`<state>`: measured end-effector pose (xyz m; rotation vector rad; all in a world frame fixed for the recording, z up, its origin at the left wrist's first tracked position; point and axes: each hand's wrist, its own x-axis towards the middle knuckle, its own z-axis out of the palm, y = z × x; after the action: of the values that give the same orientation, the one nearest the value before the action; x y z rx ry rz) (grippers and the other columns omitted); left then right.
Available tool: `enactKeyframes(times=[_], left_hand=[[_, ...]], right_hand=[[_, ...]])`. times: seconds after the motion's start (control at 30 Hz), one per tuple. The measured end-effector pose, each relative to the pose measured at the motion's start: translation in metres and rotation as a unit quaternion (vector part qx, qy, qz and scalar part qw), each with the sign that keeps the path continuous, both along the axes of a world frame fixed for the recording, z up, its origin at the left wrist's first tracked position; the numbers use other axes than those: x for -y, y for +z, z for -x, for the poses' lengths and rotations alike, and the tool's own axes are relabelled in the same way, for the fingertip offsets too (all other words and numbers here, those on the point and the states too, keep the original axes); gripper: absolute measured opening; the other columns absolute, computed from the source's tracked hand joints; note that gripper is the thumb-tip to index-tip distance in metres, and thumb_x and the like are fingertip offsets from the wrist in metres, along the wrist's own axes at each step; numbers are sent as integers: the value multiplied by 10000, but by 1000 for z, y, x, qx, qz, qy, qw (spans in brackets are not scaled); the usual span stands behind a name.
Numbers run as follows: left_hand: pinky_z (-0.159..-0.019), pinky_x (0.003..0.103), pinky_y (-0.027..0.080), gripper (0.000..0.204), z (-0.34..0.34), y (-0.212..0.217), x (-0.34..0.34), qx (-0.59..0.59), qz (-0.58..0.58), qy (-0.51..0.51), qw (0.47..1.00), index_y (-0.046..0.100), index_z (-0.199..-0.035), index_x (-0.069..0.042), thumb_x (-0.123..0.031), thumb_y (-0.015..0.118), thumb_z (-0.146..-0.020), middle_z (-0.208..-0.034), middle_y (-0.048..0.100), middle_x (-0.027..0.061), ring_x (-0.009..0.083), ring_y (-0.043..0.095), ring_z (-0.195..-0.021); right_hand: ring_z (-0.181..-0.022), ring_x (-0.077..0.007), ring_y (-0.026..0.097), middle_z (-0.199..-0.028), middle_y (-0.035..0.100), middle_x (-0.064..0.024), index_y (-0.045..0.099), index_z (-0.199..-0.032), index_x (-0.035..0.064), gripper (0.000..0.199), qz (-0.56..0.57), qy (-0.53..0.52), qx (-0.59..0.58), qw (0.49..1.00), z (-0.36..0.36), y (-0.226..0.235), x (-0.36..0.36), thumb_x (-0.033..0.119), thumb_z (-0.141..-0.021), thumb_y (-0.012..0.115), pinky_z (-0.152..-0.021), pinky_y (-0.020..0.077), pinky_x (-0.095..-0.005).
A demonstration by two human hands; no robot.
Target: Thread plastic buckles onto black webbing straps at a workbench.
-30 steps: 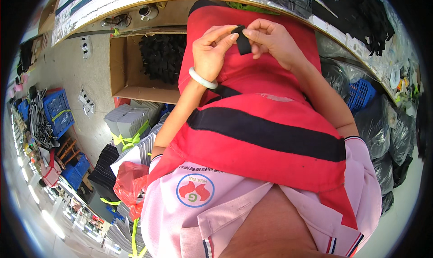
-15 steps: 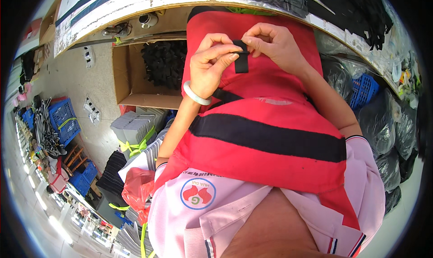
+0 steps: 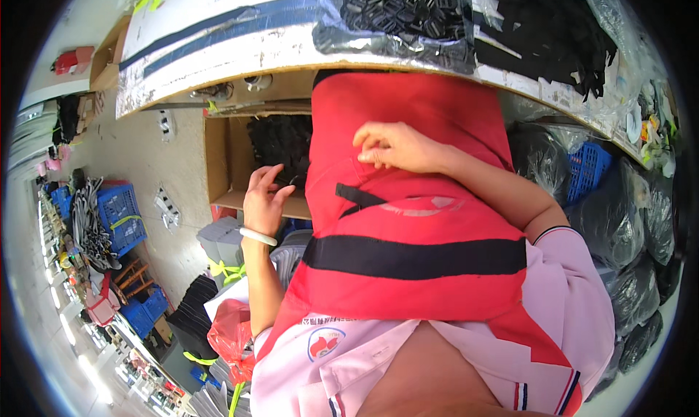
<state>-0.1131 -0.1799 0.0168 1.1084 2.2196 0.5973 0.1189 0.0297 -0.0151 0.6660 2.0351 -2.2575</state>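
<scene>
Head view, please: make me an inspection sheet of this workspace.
Surface: white worktop, marked along its edge.
Job's things: black pieces in an open cardboard box.
Clutter: clear bag of black buckles and black strips on the worktop.
Grips: left hand by the box, fingers apart, hold unclear; right hand over the red apron, fingers curled, nothing visible in it.
Cables: nothing seen.
Surroundings: blue crate and plastic bags right; red plastic bag left.

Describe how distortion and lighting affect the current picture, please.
Head view: the edge of the white table bows and the corners go black; ceiling lights glare at lower left; near the left hand, black pieces in the cardboard box look too dark for clear detail.
</scene>
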Motion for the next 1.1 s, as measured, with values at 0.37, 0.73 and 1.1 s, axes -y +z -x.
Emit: enactKeyframes(times=[0.37, 0.73, 1.1], left_hand=[[-805, 420, 496, 407, -57, 23, -262, -130, -273, -175, 937, 609, -1134, -22, -206, 721, -789, -1020, 640, 174, 342, 624, -933], [-777, 440, 516, 394, -70, -28, -326, -224, -171, -236, 930, 608, -1104, -129, -87, 679, -719, -1115, 542, 169, 367, 611, -917], [-389, 201, 357, 131, -17, -6, -354, 502, -171, 93, 843, 661, -939, -89, -89, 713, -819, -788, 610, 25, 129, 544, -604]], right_hand=[[-876, -285, 663, -915, 684, -149, 608, -1005, 12, 190, -168, 45, 10, 985, -25, 4, -16, 141, -867, 619, -772, 504, -366], [-853, -236, 666, -911, 688, -127, 630, -972, 20, 155, -85, -17, 34, 996, -59, -14, -28, 136, -870, 614, -762, 508, -341], [-842, -233, 667, -899, 689, -127, 634, -977, 25, 158, -103, 6, 36, 994, -47, -16, -32, 138, -868, 614, -754, 507, -339]])
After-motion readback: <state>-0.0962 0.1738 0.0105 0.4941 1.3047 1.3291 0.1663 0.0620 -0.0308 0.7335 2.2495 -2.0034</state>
